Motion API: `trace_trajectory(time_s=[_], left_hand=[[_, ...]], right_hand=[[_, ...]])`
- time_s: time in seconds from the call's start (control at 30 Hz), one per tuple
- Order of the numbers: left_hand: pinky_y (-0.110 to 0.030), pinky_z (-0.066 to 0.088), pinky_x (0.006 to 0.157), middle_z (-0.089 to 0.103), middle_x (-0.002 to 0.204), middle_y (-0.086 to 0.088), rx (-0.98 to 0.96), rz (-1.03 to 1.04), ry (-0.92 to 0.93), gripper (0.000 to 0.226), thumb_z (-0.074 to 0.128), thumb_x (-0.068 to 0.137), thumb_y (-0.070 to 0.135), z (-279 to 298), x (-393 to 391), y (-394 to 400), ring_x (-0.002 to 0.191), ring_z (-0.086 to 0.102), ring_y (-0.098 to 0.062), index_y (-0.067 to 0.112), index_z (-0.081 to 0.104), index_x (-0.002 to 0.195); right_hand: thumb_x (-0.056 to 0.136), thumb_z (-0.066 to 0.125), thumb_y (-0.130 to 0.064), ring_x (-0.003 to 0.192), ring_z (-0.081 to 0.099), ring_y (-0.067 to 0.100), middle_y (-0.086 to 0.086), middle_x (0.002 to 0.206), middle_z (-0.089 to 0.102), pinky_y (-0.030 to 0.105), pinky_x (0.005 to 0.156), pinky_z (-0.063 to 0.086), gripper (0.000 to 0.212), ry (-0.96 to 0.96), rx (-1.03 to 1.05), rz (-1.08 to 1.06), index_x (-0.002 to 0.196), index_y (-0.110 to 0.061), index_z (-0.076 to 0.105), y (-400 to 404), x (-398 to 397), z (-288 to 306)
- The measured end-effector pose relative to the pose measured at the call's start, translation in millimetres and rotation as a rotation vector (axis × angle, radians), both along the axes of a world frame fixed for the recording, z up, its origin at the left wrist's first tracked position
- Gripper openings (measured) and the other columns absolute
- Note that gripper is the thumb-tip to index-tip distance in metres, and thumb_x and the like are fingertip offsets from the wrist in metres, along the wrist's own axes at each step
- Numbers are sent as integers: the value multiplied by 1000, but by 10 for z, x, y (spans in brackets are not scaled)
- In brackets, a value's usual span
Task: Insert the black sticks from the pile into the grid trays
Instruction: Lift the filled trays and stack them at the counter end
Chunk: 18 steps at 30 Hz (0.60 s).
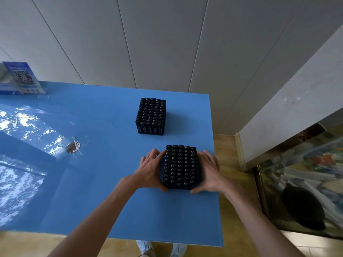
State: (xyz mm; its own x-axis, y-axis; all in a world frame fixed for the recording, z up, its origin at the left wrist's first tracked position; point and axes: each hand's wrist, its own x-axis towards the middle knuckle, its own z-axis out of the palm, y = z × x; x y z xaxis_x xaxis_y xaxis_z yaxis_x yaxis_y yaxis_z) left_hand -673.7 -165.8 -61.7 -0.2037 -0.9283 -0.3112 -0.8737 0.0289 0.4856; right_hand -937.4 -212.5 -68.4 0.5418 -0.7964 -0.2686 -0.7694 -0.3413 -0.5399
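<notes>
Near tray (179, 166) full of black sticks, standing upright in rows on the blue table (111, 191), close to the table's right edge. Left hand (149, 172) clasped against the left side of that tray, fingers wrapped along the side wall, thumb hooked round the near left corner. Right hand (208, 172) pressed to the opposite side, fingers bent along the right wall, thumb tucked at the near right corner. Both hands gripping the tray between them, bottom of the tray hidden by the sticks and hands, so lifted or resting impossible to tell.

Far tray (151, 115) beyond the near tray and slightly to its left, well apart from it, likewise packed with upright black sticks, untouched by either hand. No telling whether any slot in either tray stays unfilled; the tops read as complete rows.

Left of the near tray, well apart, a small shiny metal fitting (73, 146) set into the table surface. Far to the left and beyond it, at the table's back corner, a blue card with a square code (24, 77). Right of the near tray, past the table edge, a glass tank (304, 182) on the floor. Below the near tray, past the table's front edge, light-coloured shoes (161, 248).
</notes>
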Motion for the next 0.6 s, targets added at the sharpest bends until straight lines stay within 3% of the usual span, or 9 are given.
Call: trace_trajectory(time_s=[0.13,0.23,0.33,0.4,0.47,0.6], left_hand=[[-32,44,99,36,120,6,42,62,150,139,80,29,61,66,29,76,111,45,-18,37,21,153],[-26,47,93,52,123,9,52,104,253,140,90,36,45,151,65,175,106,55,-13,35,18,156],[-12,46,76,63,101,15,47,167,336,133,94,45,20,255,107,343,84,59,4,28,21,156],[-7,44,66,62,89,16,39,228,380,127,92,47,8,329,149,471,72,59,6,24,26,154],[-9,46,63,61,86,13,38,278,421,125,90,49,-1,407,211,604,64,60,3,27,26,153],[-26,58,66,62,106,1,59,389,518,130,90,49,-6,549,376,869,71,65,-9,42,24,151]], right_hand=[[36,92,-50,140,24,15,-14,140,33,37,119,26,133,-106,54,2,149,-26,25,9,-1,119],[40,96,-42,138,28,12,-11,145,33,32,117,29,136,-162,110,19,153,-25,22,21,44,248],[45,97,-34,140,27,7,-13,146,29,29,118,29,133,-213,180,62,152,-30,19,51,159,403],[48,97,-25,138,30,2,-14,142,27,28,114,36,129,-249,219,99,150,-33,19,87,265,491],[50,96,-18,134,32,-2,-13,139,29,27,107,45,128,-279,250,131,151,-34,19,128,389,548],[51,93,-8,116,55,1,-13,132,48,27,88,57,129,-319,305,198,150,-39,17,200,649,663]])
